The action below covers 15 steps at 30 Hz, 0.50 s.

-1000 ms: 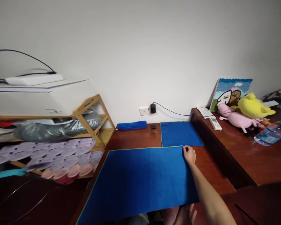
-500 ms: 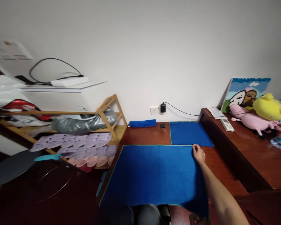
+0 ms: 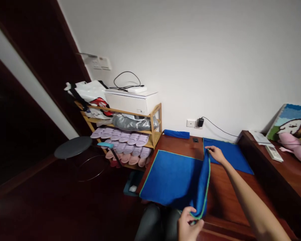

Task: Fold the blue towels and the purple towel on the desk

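Observation:
A large blue cloth (image 3: 173, 175) with a green edge lies on the reddish-brown desk (image 3: 228, 190), its right side lifted off the wood. My right hand (image 3: 215, 154) pinches the far right corner. At the near right corner, my left hand (image 3: 190, 222) has its fingers closed on the cloth's edge. Behind my right hand a second blue cloth (image 3: 230, 152) lies flat, partly hidden by that hand. A folded blue cloth (image 3: 177, 134) rests against the wall.
Left of the desk stands a wooden rack (image 3: 155, 134) with slippers and a white box (image 3: 130, 101) on top. A round stool (image 3: 73, 147) is farther left. On the raised right surface are a remote (image 3: 274, 153) and a pink plush toy (image 3: 294, 145).
The large cloth's right side has been raised and brought leftward, uncovering wood. My left hand has come further into view at the near corner. The view has turned left.

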Available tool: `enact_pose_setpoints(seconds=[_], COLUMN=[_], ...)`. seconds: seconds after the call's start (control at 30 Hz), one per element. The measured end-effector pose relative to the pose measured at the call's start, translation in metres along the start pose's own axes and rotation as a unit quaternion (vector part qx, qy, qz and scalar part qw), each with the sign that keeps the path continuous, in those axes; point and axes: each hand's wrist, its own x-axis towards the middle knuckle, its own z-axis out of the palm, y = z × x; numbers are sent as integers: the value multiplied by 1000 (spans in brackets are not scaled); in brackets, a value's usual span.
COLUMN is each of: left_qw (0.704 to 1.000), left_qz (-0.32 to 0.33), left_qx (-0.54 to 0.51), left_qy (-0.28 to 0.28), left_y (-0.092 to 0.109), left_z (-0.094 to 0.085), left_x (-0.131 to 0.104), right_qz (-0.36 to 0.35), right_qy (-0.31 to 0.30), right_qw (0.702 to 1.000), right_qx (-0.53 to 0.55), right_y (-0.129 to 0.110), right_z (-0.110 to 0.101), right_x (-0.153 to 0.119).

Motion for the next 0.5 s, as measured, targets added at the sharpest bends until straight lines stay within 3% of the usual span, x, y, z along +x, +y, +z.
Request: enact_pose_setpoints(seconds=[0.13, 0.23, 0.37, 0.5], left_qw=[986, 964, 930, 907], left_qz=[6, -11, -21, -48], left_qx=[72, 127, 170, 121], left_qy=[148, 233, 324, 400], left_y=[20, 13, -26, -73], left_z=[-84, -141, -199, -239], left_x=[-14, -24, -19, 8], right_qz=[-102, -150, -170, -147], right_qy=[-35, -68, -124, -183], right_qw=[994, 986, 974, 965], right_qx=[-16, -38, -83, -118], right_y=[-88, -149, -209, -233], right_z=[43, 91, 171, 245], right_x=[34, 55, 71, 72])
